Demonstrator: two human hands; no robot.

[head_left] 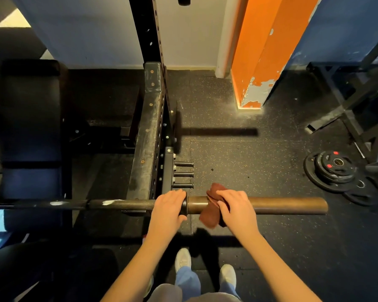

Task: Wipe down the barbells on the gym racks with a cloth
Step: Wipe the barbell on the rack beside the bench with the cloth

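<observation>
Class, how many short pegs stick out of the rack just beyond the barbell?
3, in a row on the right side of the rack: far peg, middle peg, near peg, closest to the left hand. More may be hidden behind the rack.

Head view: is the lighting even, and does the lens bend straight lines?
Head view: uneven, the bench side is dim; a hard bar-shaped shadow crosses the floor beyond the barbell; the rack and orange pillar tilt apart, wide-angle distortion.
</observation>
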